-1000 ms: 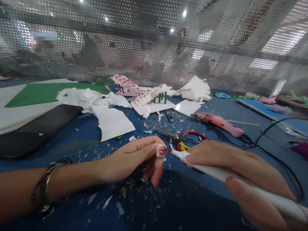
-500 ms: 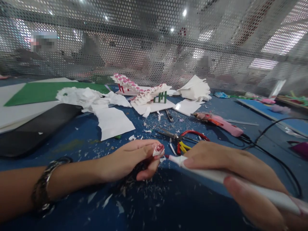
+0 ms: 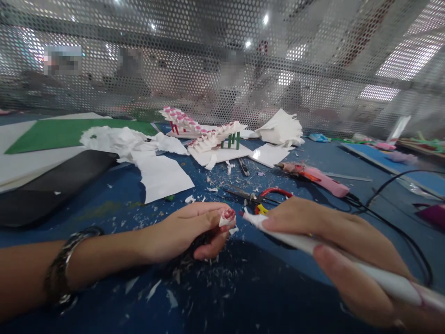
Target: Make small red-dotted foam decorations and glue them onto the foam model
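Pinched between the thumb and finger of my left hand [image 3: 198,229] is a small rolled paper flower [image 3: 227,217], white at the base with a red-stained top. My right hand [image 3: 333,250] grips a white marker [image 3: 295,243]. Its dark reddish tip points at the flower from the right, a small gap away. Just beyond the hands lie red-handled scissors [image 3: 274,192] and a yellow-handled tool [image 3: 260,209], partly hidden by my right hand.
Stepped white paper models with pink and red tops [image 3: 212,139] stand at the back. Around them are crumpled tissue [image 3: 118,141], a white sheet [image 3: 165,178], a black phone-like slab [image 3: 59,185], a pink glue gun [image 3: 323,181] with a black cord, and paper scraps.
The marker tip has risen a little, and my right hand has shifted slightly up and left. My left hand and the flower are almost unmoved.
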`<action>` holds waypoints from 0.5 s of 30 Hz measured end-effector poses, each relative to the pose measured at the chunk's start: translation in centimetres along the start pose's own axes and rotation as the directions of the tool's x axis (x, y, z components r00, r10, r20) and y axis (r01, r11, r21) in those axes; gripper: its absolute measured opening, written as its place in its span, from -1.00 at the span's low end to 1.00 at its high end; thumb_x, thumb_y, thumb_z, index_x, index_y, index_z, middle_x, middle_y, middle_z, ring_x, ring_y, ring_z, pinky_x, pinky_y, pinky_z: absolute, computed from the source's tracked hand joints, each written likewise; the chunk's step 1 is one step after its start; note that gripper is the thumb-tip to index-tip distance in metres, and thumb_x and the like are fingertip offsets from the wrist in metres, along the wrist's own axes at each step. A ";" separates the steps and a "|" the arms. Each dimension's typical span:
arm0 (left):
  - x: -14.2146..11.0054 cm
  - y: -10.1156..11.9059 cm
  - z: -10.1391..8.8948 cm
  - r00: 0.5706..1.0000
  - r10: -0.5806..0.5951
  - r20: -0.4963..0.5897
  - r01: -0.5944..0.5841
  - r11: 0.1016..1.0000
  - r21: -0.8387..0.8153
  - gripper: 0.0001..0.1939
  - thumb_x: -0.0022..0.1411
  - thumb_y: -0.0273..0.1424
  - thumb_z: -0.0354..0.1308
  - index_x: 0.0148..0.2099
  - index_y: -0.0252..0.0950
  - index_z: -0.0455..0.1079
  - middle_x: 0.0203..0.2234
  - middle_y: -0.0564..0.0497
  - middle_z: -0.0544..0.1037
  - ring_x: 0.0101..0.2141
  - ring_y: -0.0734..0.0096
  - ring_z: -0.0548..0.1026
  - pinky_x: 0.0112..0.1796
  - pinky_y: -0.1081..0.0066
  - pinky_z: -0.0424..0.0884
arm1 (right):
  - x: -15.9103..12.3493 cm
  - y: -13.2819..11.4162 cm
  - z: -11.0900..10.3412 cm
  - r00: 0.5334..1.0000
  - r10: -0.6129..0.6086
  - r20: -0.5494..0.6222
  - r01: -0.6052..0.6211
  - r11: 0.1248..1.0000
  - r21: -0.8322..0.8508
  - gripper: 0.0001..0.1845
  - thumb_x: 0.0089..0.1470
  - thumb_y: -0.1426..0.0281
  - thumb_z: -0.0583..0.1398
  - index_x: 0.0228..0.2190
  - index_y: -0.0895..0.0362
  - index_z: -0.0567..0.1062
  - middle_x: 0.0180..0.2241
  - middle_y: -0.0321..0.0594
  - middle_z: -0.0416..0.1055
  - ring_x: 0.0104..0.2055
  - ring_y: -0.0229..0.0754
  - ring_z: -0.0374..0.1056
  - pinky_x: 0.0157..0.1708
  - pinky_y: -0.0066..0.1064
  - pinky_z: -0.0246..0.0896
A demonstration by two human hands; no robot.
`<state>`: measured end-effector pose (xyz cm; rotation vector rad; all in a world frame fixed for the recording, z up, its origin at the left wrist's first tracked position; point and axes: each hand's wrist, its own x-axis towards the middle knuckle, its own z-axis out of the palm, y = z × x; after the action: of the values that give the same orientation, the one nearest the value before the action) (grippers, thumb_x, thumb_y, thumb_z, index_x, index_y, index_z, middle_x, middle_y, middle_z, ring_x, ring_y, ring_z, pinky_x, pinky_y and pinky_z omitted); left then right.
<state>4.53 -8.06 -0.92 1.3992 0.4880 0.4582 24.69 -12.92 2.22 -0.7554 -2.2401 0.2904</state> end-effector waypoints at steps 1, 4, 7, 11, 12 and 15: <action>0.0 0.0 0.0 1.000 0.004 -0.001 -0.004 1.000 -0.004 -0.67 0.24 -0.29 -0.20 -0.54 -0.30 0.07 -0.80 0.21 0.14 -0.74 0.65 0.04 -0.68 0.57 -0.01 | 0.0 0.0 0.0 1.000 -0.023 0.001 0.023 1.000 0.003 -0.72 0.01 0.43 -0.03 -0.23 0.09 0.37 -0.33 -0.26 0.45 -0.28 -0.28 0.37 -0.30 -0.52 0.28; 0.0 0.1 0.1 1.000 0.015 -0.002 -0.015 1.000 0.009 -0.67 0.23 -0.29 -0.19 -0.55 -0.30 0.07 -0.81 0.21 0.13 -0.74 0.64 0.03 -0.68 0.56 -0.02 | 0.2 0.2 0.1 1.000 -0.026 -0.006 0.026 0.999 -0.032 -0.71 -0.02 0.48 -0.03 -0.24 0.12 0.37 -0.34 -0.24 0.45 -0.29 -0.29 0.37 -0.30 -0.53 0.28; 0.1 -0.1 0.1 1.000 0.023 -0.005 -0.023 1.000 0.013 -0.66 0.24 -0.28 -0.20 -0.56 -0.30 0.08 -0.81 0.20 0.13 -0.73 0.64 0.03 -0.67 0.55 -0.02 | 0.2 0.2 0.3 1.000 -0.017 -0.017 0.016 0.999 -0.038 -0.69 -0.04 0.51 -0.04 -0.24 0.15 0.37 -0.33 -0.21 0.44 -0.29 -0.29 0.36 -0.31 -0.51 0.28; 0.2 -0.2 0.1 0.998 0.027 -0.049 -0.027 1.000 0.012 -0.67 0.24 -0.28 -0.20 -0.55 -0.29 0.08 -0.81 0.21 0.12 -0.73 0.63 0.03 -0.67 0.55 -0.01 | 0.2 0.1 0.5 0.997 -0.078 -0.023 0.078 0.997 -0.003 -0.66 -0.06 0.50 -0.04 -0.22 0.12 0.37 -0.33 -0.26 0.44 -0.28 -0.29 0.35 -0.28 -0.49 0.27; 0.2 -0.2 0.1 0.997 0.029 -0.067 -0.027 0.999 0.033 -0.66 0.24 -0.28 -0.21 -0.55 -0.29 0.08 -0.81 0.20 0.13 -0.73 0.63 0.03 -0.66 0.55 0.00 | 0.2 0.1 0.5 0.998 -0.057 -0.029 0.056 0.998 -0.019 -0.66 -0.07 0.52 -0.03 -0.23 0.13 0.37 -0.33 -0.26 0.44 -0.27 -0.30 0.35 -0.27 -0.50 0.26; 0.2 -0.1 0.1 0.995 0.038 -0.092 -0.029 0.995 0.093 -0.64 0.24 -0.26 -0.22 -0.56 -0.29 0.09 -0.79 0.19 0.14 -0.72 0.62 0.04 -0.65 0.54 0.01 | 0.2 0.1 0.6 0.998 -0.045 -0.038 0.044 0.999 -0.027 -0.64 -0.09 0.55 -0.04 -0.23 0.18 0.37 -0.31 -0.24 0.43 -0.24 -0.35 0.33 -0.22 -0.55 0.22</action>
<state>4.77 -8.08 -1.06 1.4807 0.5688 0.5363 24.23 -12.71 1.84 -0.7185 -2.2251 0.2235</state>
